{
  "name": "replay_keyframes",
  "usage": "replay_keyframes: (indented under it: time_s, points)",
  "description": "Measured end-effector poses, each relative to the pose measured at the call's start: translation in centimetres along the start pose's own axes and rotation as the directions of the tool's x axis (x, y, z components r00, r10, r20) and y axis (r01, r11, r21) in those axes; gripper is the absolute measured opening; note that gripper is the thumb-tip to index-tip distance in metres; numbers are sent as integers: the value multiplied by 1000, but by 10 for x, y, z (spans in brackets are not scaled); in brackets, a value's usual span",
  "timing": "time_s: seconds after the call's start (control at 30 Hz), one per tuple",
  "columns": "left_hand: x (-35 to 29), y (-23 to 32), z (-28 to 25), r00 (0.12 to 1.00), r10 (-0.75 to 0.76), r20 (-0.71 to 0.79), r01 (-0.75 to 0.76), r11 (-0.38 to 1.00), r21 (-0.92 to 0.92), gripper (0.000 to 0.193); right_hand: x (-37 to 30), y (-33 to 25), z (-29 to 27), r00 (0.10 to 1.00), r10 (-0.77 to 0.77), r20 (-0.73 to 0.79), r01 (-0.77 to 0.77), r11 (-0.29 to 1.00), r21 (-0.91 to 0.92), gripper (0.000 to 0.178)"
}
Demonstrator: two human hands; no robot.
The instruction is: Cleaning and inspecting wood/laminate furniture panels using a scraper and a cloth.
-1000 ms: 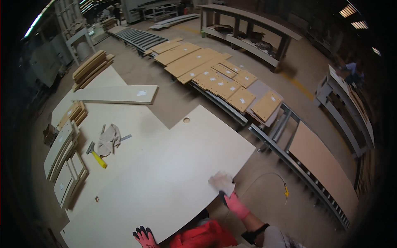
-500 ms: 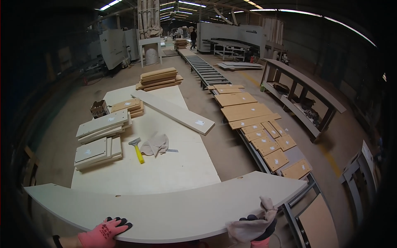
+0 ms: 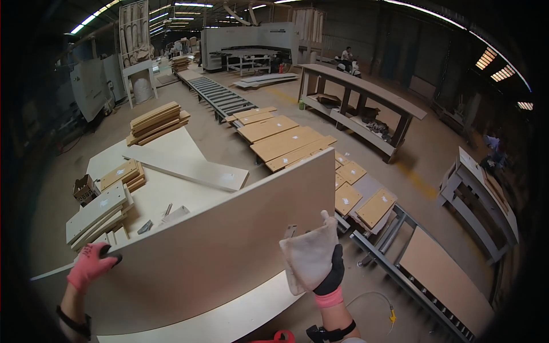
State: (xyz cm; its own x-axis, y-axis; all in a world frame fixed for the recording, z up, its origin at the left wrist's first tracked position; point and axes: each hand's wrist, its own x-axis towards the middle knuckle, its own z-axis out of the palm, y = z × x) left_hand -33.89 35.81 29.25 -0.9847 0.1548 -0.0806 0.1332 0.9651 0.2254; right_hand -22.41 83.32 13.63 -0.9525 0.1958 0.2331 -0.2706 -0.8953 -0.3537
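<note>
A long, pale board [image 3: 217,246] is tipped up on edge before me, its broad face toward me. My left hand [image 3: 91,266], in a pink glove with black fingertips, grips its upper edge near the left end. A crumpled whitish cloth [image 3: 309,257] is bunched in my right hand [image 3: 330,280], gloved alike and held in front of the board's right part. The cloth hides most of those fingers. Below the upright board, a pale, curved surface [image 3: 229,314] shows.
Beyond the board, a low white platform [image 3: 166,146] carries stacked panels [image 3: 100,208] and a long plank [image 3: 194,168]. A roller conveyor [image 3: 220,94] with brown panels [image 3: 286,140] runs away to the right. Nearer stand another roller frame [image 3: 394,268] and a grey stand [image 3: 477,211]. A yellow-ended hose [image 3: 392,316] hangs low.
The board has gone from lying flat to standing on edge. My left hand has moved up and left to its upper edge; my right hand has risen with the cloth. The view has swung right.
</note>
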Motion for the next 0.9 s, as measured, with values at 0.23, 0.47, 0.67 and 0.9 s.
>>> replay_keyframes:
  time_s: [0.23,0.47,0.67,0.9]
  points:
    - [139,-57,91,991,-49,-128,54,998,35,40,42,65,-92,989,1,-148,0,1000,4,61]
    - [158,-66,160,991,-79,111,86,995,-55,42,-5,80,-154,922,-83,-378,40,992,-120,60]
    - [148,-65,186,967,-134,215,156,984,-90,41,-29,73,-152,861,-108,-497,-49,955,-293,58]
    - [116,-73,207,943,-175,283,205,976,-80,37,-42,68,-162,895,-44,-444,-73,967,-242,55]
